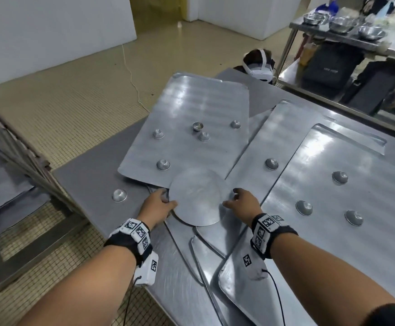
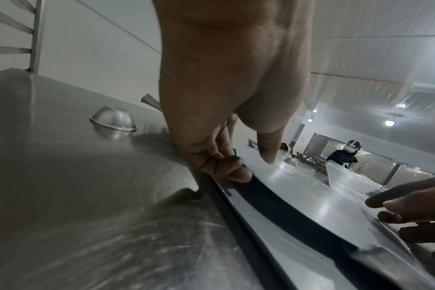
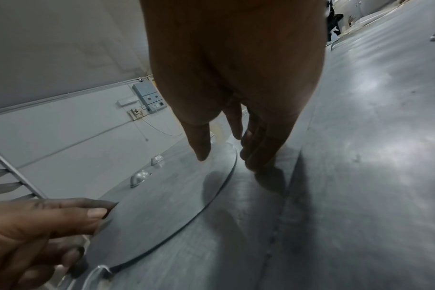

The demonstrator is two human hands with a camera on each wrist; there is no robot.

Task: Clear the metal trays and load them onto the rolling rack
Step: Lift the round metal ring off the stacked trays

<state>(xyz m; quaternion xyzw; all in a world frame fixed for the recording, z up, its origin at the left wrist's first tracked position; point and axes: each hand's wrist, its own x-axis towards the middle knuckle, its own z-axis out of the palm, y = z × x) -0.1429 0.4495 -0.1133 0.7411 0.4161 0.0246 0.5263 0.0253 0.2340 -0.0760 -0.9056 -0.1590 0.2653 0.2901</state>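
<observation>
A round metal plate (image 1: 197,198) lies on the steel surface (image 1: 93,175), between the two hands. The left hand (image 1: 158,204) grips the plate's left edge: in the left wrist view the curled fingers (image 2: 226,166) sit under the rim and the thumb lies above it. That edge is raised off the surface, with a dark gap visible beneath it, so the plate tilts up on the left. The right hand (image 1: 243,202) hovers at the plate's right edge with fingers relaxed and spread; the right wrist view shows the fingertips (image 3: 256,157) pointing down just beside the rim and the thumb over the plate, holding nothing.

The far part of the plate overlaps the near edge of a rectangular metal tray (image 1: 187,128). This tray lies flat on the surface with its long axis running away from the person and angled slightly right; its far end overhangs the edge of the surface. Five small metal cups (image 1: 163,164) stand on it, most inverted, one upright.

A second tray (image 1: 257,147) lies to the right, long axis also running away from the person, with one inverted cup on it. A third tray (image 1: 321,184) rests on top of it and carries four inverted cups. One further cup (image 1: 119,195) sits directly on the surface, left of the left hand.

The rolling rack (image 1: 15,147) stands at the left, beside the surface, with flat trays visible on its runners.
</observation>
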